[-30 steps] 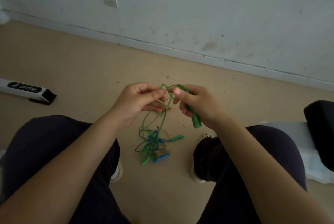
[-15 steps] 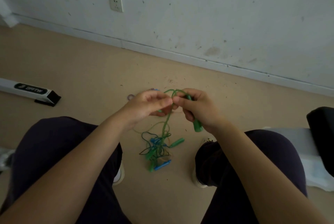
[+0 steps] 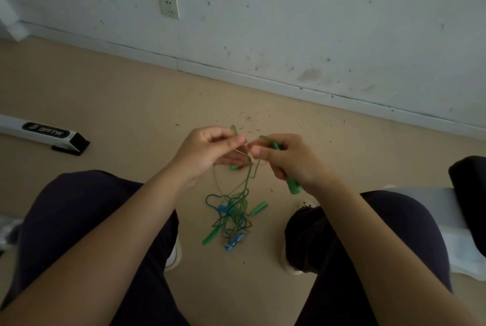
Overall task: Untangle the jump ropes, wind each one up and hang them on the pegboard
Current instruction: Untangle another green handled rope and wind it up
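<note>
A scuffed, stained white wall (image 3: 289, 23) fills the top of the view, carrying a white socket (image 3: 169, 6) at upper left. A pale baseboard (image 3: 236, 73) meets a tan floor (image 3: 118, 104) flecked with dark specks. A white bar with a black end cap (image 3: 44, 133) lies on the floor at left. A black object on something white (image 3: 470, 220) sits at the right edge. Light is dim and even.

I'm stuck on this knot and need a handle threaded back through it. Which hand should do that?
Right hand: it already grips a green handle. The left hand only pinches the cord.
</note>
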### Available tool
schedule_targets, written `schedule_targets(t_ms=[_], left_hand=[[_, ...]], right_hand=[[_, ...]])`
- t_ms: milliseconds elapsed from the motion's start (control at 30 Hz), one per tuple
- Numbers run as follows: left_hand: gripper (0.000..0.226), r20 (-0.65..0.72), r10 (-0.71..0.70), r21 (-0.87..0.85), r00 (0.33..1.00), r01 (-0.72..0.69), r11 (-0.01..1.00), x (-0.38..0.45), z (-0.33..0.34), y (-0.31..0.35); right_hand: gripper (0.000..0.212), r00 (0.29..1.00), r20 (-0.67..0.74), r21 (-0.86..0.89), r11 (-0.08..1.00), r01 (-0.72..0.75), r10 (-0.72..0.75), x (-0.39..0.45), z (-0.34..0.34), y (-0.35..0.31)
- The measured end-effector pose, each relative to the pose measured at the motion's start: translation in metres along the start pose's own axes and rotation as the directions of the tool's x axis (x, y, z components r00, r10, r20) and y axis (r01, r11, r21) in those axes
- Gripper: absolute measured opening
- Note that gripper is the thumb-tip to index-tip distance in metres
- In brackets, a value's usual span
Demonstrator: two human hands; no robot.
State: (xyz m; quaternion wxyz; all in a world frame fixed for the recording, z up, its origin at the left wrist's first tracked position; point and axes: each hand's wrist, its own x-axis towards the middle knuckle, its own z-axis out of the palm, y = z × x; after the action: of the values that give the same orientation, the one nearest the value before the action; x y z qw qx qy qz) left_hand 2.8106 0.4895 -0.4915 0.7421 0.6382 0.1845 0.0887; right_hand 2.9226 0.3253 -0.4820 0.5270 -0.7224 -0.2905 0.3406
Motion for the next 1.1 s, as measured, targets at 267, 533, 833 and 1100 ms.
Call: schedule_targets(t_ms=[267,533,833,1100], left_hand=[[0.041,0.028,-0.038,0.144,0.999,0.034,0.989,0.003,-0.008,-0.004],[0.012,0.201,-0.129,0.681,0.971,-0.044,0.731,0.003,-0.004,-0.023],[0.017,-0.007,0.019,0.108,1.000,-0.018,0.994,0.001,0.000,-0.005],[0.030,-0.153,-0.005,0.519,0.988,0.084,0.851,0.008,-0.020,-0.010]], right_hand=[[0.009,0.999,-0.028,-0.042,0.999,0.027,-0.028,0.001,0.007,0.002],[0.016,0.979,-0.106,0.286,0.938,0.198,-0.174,0.003,0.000,-0.001],[0.015,0.999,0.039,-0.073,0.997,-0.020,0.023,-0.001,0.000,0.001],[0.040,0.991,-0.119,-0.073,0.995,-0.063,0.054,-0.003,0.002,-0.006]])
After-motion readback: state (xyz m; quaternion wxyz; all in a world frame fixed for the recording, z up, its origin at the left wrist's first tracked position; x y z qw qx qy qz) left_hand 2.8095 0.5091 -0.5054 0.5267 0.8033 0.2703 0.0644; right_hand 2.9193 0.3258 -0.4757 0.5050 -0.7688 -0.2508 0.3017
